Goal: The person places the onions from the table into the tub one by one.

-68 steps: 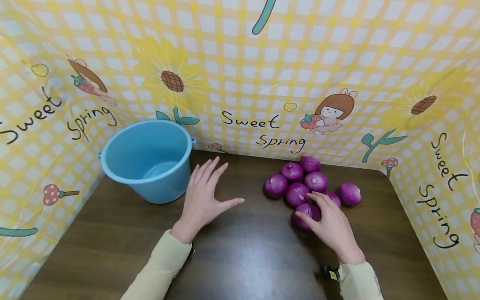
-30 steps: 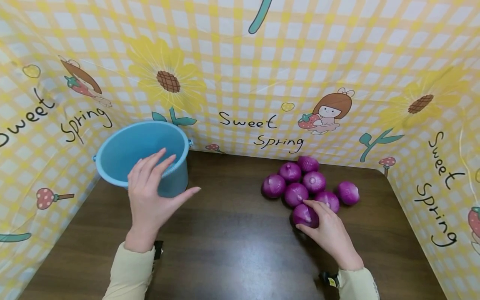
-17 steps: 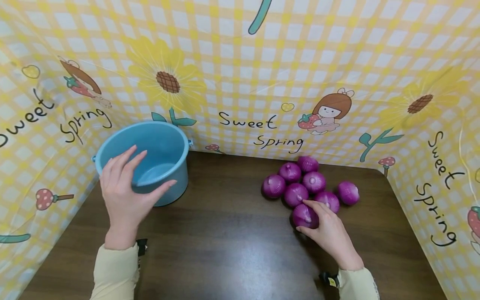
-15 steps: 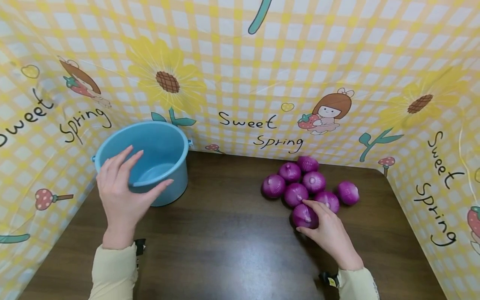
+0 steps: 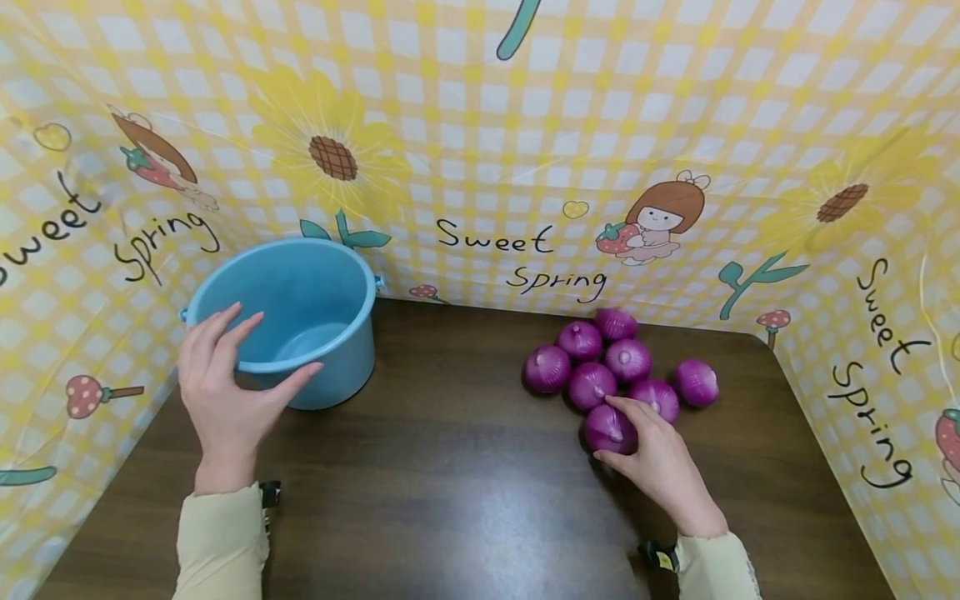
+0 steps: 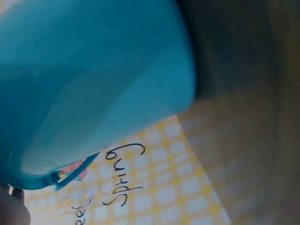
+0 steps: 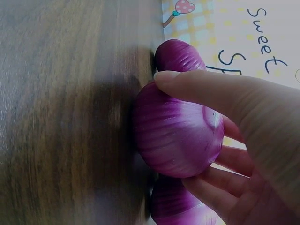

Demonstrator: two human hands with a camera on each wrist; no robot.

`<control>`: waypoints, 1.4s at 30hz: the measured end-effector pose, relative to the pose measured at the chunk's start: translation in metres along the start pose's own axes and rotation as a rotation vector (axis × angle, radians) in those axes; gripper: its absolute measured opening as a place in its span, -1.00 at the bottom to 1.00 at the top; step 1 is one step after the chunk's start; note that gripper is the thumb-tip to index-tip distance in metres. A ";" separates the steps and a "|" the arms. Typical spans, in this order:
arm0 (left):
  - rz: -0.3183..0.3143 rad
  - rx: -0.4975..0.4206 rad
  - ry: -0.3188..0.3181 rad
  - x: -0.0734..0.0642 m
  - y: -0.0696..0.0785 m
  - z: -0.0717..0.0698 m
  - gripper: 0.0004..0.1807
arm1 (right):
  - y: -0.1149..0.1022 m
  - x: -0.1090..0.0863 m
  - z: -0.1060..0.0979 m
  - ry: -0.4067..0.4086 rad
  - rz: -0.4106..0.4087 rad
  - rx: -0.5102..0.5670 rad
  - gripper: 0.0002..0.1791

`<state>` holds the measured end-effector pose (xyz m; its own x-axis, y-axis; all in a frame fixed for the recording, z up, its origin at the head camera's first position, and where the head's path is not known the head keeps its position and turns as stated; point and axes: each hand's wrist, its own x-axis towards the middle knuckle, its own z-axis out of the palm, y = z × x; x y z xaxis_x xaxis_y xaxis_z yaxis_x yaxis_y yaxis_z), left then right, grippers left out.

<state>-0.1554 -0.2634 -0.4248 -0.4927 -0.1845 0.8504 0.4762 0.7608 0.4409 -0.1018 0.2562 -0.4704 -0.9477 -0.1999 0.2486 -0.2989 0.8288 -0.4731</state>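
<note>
Head view: the patterned cloth (image 5: 480,150) behind the tabletop (image 5: 450,492) carries the handwritten-style words "Sweet Spring" on its back panel; the same words show on the left panel, with the first letter meeting the picture edge, and run steeply downward on the right panel. Left wrist view: "Spring" is legible beside the bucket, with only part of "Sweet" below it. Right wrist view: "Sweet" is legible, and the thumb partly covers the second word. The left forearm, in a pale sleeve (image 5: 222,542), enters from the lower edge; the left hand (image 5: 228,392) is raised at the near left rim of the blue bucket (image 5: 348,362), back of the hand toward the head camera, fingers spread and slightly bent, thumb extended to the right. It has hold of nothing; contact with the rim cannot be confirmed. The bucket stands upright at the left rear of the tabletop. The right hand (image 5: 660,458) is angled forward and left, its thumb and fingers curved around opposite sides of the nearest purple onion (image 5: 609,430), which rests on the tabletop. Six onions (image 5: 592,386) are grouped just behind it; one further onion (image 5: 697,383) lies to the right, apart from the group.
</note>
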 end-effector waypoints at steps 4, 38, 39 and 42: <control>0.004 -0.002 0.049 -0.004 -0.002 0.001 -0.04 | 0.000 0.000 0.000 -0.008 0.005 0.001 -0.13; 0.024 -0.069 0.264 -0.010 0.009 0.021 -0.13 | 0.003 -0.003 0.002 0.000 -0.008 0.006 -0.07; 0.028 -0.071 0.264 -0.011 0.010 0.022 -0.14 | 0.004 -0.003 0.002 0.000 -0.009 0.005 -0.07; 0.038 -0.082 0.264 -0.012 0.013 0.024 -0.15 | 0.003 -0.004 0.002 0.002 -0.016 0.008 -0.07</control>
<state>-0.1607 -0.2361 -0.4367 -0.2720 -0.3205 0.9074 0.5536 0.7192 0.4199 -0.0993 0.2585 -0.4746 -0.9427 -0.2120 0.2575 -0.3146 0.8215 -0.4755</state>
